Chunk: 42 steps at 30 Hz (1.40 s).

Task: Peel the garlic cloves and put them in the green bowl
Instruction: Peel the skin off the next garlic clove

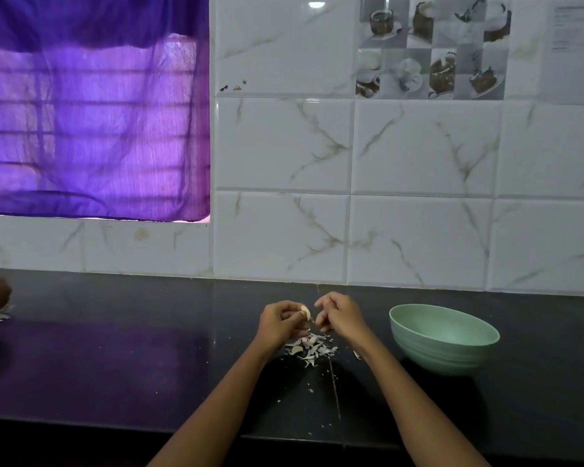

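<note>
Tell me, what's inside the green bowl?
The part of the green bowl that shows, its far inner wall, is bare. The near rim hides the bottom, so garlic there can't be seen. The left hand holds one clove above the peels.

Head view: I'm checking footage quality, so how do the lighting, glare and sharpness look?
Head view: dim overall, lit mostly through the purple curtain, which casts a purple sheen on the dark counter; a small glare spot sits on a top wall tile; the garlic clove in the left hand is soft; tile lines bow slightly from the wide lens.
</note>
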Motion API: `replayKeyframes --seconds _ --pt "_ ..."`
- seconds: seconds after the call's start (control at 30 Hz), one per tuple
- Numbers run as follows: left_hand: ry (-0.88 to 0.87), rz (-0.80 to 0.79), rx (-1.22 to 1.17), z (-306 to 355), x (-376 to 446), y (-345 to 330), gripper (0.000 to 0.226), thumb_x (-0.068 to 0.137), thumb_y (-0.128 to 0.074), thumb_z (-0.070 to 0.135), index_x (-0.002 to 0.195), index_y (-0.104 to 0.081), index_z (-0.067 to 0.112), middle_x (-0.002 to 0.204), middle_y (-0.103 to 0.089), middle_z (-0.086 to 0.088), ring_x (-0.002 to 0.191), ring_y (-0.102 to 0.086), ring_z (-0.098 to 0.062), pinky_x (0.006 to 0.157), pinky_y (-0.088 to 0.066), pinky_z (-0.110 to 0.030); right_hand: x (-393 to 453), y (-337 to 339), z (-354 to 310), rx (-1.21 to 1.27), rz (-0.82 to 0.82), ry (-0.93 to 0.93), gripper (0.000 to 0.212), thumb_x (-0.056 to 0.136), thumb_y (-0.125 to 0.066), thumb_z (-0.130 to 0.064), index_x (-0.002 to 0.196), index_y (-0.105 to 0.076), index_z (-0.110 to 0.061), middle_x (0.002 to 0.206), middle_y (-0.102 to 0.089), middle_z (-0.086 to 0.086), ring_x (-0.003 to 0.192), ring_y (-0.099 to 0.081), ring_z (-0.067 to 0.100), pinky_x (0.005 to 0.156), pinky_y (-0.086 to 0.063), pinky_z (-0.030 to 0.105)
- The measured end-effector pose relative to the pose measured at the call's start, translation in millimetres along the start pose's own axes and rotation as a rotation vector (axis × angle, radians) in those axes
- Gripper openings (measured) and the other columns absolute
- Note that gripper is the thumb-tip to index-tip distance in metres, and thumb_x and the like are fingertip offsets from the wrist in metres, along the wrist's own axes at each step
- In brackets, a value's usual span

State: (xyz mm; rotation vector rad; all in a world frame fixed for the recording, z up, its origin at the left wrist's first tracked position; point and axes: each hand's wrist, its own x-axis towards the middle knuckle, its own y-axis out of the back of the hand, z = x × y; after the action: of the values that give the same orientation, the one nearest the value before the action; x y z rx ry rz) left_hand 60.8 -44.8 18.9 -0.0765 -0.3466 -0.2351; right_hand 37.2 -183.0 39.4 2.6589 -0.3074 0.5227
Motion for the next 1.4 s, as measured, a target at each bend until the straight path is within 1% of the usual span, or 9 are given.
replayKeyframes --seconds 0.07,0.2,0.33,0.53,0.7,0.93,1.17,1.3,1.4 --pt "-0.007 0.001 -0.016 1.3 -0.9 0.8 0.009 0.089 -0.056 -0.001 0.093 -0.061 0.005 0.072 -0.065 -0.011 0.056 -0.064 -0.014 0.054 -0.056 -0.023 -0.2 1.1 0.7 -0.012 0.038 0.016 0.020 0.095 -0.052 -0.019 0.081 -0.059 -0.007 0.059 -0.061 0.005 0.048 -0.054 0.013 0.051 -0.048 0.023" --pt "-0.013 0.024 -0.042 2.6 -0.3 0.8 0.009 0.089 -0.056 -0.003 0.093 -0.061 0.003 0.074 -0.065 -0.013 0.058 -0.063 -0.015 0.056 -0.057 -0.023 -0.2 4.6 0.7 -0.147 0.075 0.043 0.009 0.080 -0.070 -0.014 0.087 -0.066 -0.011 0.070 -0.066 0.002 0.060 -0.058 0.007 0.051 -0.043 0.011" --pt "-0.020 0.049 -0.043 1.2 2.0 2.2 0.006 0.088 -0.057 -0.002 0.093 -0.061 -0.003 0.074 -0.067 -0.014 0.058 -0.066 -0.014 0.057 -0.058 -0.024 1.2 1.0 2.1 -0.168 -0.063 0.048 0.034 0.072 -0.077 -0.015 0.104 -0.068 -0.018 0.095 -0.062 -0.005 0.090 -0.055 0.009 0.073 -0.045 0.021" --pt "0.026 0.010 -0.006 -1.0 2.8 3.2 0.013 0.087 -0.061 0.001 0.096 -0.063 -0.008 0.078 -0.068 -0.014 0.062 -0.066 -0.014 0.057 -0.056 -0.021 1.8 -1.7 3.4 -0.285 -0.004 0.255 0.013 0.076 -0.074 -0.010 0.088 -0.074 -0.014 0.077 -0.071 -0.003 0.068 -0.061 0.003 0.062 -0.047 0.010" --pt "0.002 0.014 0.011 -0.2 0.8 4.2 0.011 0.083 -0.064 -0.001 0.093 -0.065 -0.007 0.079 -0.068 -0.017 0.058 -0.065 -0.012 0.055 -0.053 -0.018 -0.1 0.7 2.6 -0.323 0.019 0.255 0.010 0.072 -0.078 -0.013 0.080 -0.075 -0.016 0.067 -0.066 -0.009 0.060 -0.057 -0.003 0.056 -0.043 0.009" --pt "-0.040 -0.026 0.037 0.5 -1.1 2.2 0.012 0.085 -0.062 0.000 0.094 -0.070 -0.003 0.076 -0.066 -0.015 0.066 -0.061 -0.018 0.057 -0.054 -0.018 -4.5 2.7 -2.6 -0.476 0.098 0.234 0.003 0.077 -0.074 -0.024 0.077 -0.072 -0.023 0.072 -0.066 -0.011 0.067 -0.058 0.003 0.056 -0.039 0.017" --pt "-0.061 0.048 0.066 -0.2 -0.2 0.9 0.012 0.088 -0.059 0.003 0.088 -0.070 -0.001 0.073 -0.067 -0.015 0.054 -0.062 -0.011 0.053 -0.052 -0.017 -5.2 2.4 -2.4 -0.641 0.094 0.220 0.013 0.087 -0.059 -0.034 0.082 -0.064 -0.023 0.075 -0.062 -0.008 0.074 -0.058 0.012 0.062 -0.038 0.024" --pt "-0.053 0.067 0.027 -0.8 -1.0 -1.4 0.013 0.089 -0.058 0.005 0.084 -0.070 0.000 0.079 -0.065 -0.024 0.061 -0.063 -0.019 0.054 -0.054 -0.019 -7.1 -2.9 -3.8 -0.556 0.048 0.182 0.032 0.087 -0.056 -0.048 0.072 -0.063 -0.021 0.059 -0.055 -0.010 0.063 -0.053 0.008 0.058 -0.038 0.024" --pt "-0.011 0.133 -0.091 4.2 -1.9 -4.1 0.016 0.090 -0.057 0.004 0.079 -0.069 0.001 0.071 -0.066 -0.016 0.058 -0.065 -0.014 0.054 -0.054 -0.018 -8.0 -3.5 -4.8 -0.421 0.097 0.151 0.041 0.091 -0.051 -0.041 0.065 -0.060 -0.011 0.052 -0.052 -0.003 0.057 -0.055 0.017 0.055 -0.041 0.030"
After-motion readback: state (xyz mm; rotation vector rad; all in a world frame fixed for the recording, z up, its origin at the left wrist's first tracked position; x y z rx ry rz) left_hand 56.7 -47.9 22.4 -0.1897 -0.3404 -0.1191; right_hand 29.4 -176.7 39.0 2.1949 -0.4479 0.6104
